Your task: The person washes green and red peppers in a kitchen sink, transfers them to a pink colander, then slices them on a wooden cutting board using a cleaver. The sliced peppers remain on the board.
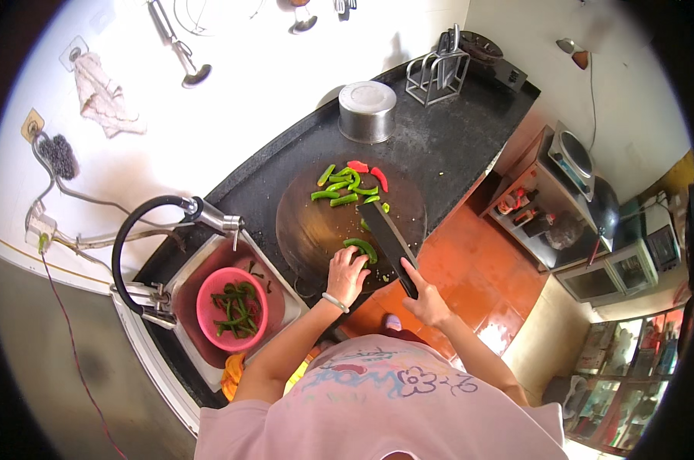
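A round wooden cutting board (306,224) lies on the dark countertop before me. Near its front edge my left hand (347,273) has its fingers on a green pepper (365,249). My right hand (428,300) grips the handle of a kitchen knife (388,247) with a broad dark blade, angled across the board's right side. Small green bits lie beside the blade. Toward the back of the board are several cut green pepper pieces (343,199) and two red pepper pieces (380,179). Part of the pepper under my left fingers is hidden.
On the left, a pink colander (202,322) with green peppers (236,310) sits in the sink (180,299), under a black flexible faucet (117,259). Behind the board stand a metal pot (367,112) and a knife rack (418,86). The counter edge (485,172) runs along the right.
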### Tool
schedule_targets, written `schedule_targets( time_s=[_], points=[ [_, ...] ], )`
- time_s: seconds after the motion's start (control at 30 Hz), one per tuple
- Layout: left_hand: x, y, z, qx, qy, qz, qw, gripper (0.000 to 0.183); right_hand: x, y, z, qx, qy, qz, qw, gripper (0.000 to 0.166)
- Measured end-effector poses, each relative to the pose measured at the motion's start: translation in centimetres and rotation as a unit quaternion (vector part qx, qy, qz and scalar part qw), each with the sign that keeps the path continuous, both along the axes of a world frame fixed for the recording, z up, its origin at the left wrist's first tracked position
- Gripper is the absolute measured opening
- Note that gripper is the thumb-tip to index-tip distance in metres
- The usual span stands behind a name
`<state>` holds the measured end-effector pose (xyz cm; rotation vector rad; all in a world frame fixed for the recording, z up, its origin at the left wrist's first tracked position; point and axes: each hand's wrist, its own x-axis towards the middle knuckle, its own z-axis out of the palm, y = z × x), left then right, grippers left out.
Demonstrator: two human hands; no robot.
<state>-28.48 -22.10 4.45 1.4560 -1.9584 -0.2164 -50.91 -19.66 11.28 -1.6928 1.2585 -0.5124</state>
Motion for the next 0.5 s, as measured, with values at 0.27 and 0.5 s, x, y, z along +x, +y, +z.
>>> schedule_targets(
  time_s=[0.27, 0.5],
  points=[
    [0.9, -8.7, -0.4, -0.010, -0.016, 0.074, 0.997, 0.036, 1.5, -0.9, 0.4, 0.178, -0.213, -0.133, 0.952, 0.081],
    [3.1, -10.4, 0.2, -0.040, 0.041, 0.159, 0.986, 0.036, 8.0, -3.3, -0.2, 0.221, -0.322, -0.142, 0.910, 0.085]
  ],
)
